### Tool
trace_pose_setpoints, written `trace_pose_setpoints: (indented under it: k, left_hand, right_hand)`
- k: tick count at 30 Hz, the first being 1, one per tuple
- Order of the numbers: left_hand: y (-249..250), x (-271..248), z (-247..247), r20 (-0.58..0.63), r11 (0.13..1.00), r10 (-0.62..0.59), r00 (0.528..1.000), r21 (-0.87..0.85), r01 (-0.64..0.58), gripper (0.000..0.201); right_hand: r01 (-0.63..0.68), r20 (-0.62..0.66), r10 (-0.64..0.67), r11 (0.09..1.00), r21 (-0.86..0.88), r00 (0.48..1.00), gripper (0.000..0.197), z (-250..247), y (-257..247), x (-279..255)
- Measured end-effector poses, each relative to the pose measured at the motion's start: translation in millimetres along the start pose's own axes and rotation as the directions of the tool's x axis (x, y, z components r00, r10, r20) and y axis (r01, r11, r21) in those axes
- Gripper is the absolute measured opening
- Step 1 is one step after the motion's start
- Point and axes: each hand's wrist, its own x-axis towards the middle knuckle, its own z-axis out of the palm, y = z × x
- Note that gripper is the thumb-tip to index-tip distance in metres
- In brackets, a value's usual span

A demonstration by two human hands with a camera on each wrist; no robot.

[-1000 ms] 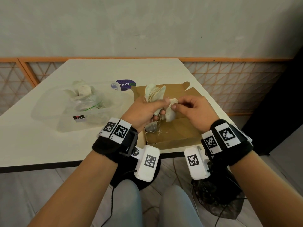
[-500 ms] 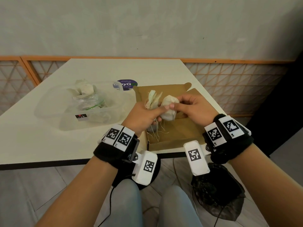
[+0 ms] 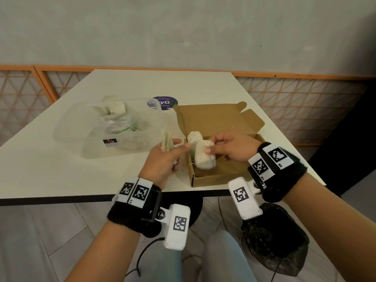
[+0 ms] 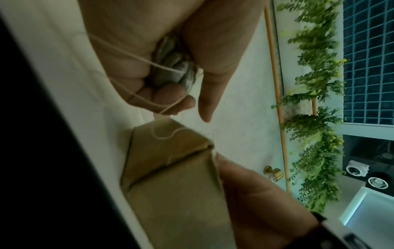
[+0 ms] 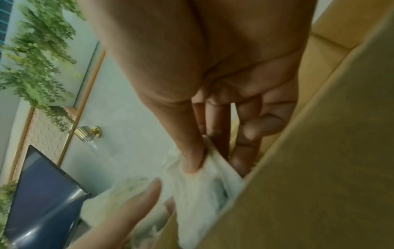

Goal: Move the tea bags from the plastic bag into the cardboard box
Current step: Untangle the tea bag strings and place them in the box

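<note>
A pale, soft paper tea bag (image 3: 204, 157) was pinched by the right hand (image 3: 232, 146) directly above the open brown cardboard box (image 3: 221, 119), its long axis hanging downward into the box. More flat tea bags (image 3: 167, 140) were gripped by the left hand (image 3: 162, 161), just left of the box wall.

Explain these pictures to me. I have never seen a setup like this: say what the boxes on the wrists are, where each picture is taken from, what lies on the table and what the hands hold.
No machine here: a person works with bare hands. The white boxes strapped to the wrists are cameras. One picture comes from a head camera looking down; the other two look along each hand. On the table lie a clear plastic bag with tea bags inside and an open cardboard box. The right hand pinches a pair of tea bags over the box. The left hand grips a few more tea bags, their strings trailing.
</note>
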Motion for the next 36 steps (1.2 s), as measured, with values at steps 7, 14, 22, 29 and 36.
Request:
trace_pose_setpoints:
  k: [7, 14, 22, 29, 36]
  left_hand:
    - [-18.4, 7.4, 0.7, 0.042, 0.997, -0.014, 0.999, 0.072, 0.011, 0.034]
    - [-20.2, 8.5, -1.8, 0.027, 0.998, -0.010, 1.000, 0.061, 0.009, 0.037]
    - [-21.6, 10.3, -1.8, 0.008, 1.000, -0.027, 1.000, 0.014, 0.027, 0.033]
    - [-20.4, 7.8, -0.3, 0.035, 0.996, -0.058, 0.998, -0.068, 0.060, 0.031]
    - [-19.8, 7.1, 0.5, 0.031, 0.995, -0.064, 0.997, -0.081, 0.066, 0.033]
  right_hand:
    - [-0.095, -0.083, 0.090, 0.994, -0.057, 0.992, 0.020, 18.5, 2.1, 11.9]
    - [-0.098, -0.151, 0.097, 0.995, -0.003, 0.984, 0.030, 25.5, -1.2, 15.8]
    - [-0.186, -0.117, 0.199, 0.976, 0.117, 0.973, 0.034, 8.2, 1.9, -15.3]
    - [-0.224, -0.048, 0.236, 0.957, 0.183, 0.970, 0.024, 21.4, 4.7, -9.0]
    - [-0.198, -0.075, 0.236, 0.920, 0.339, 0.969, 0.020, 16.9, 6.9, -9.8]
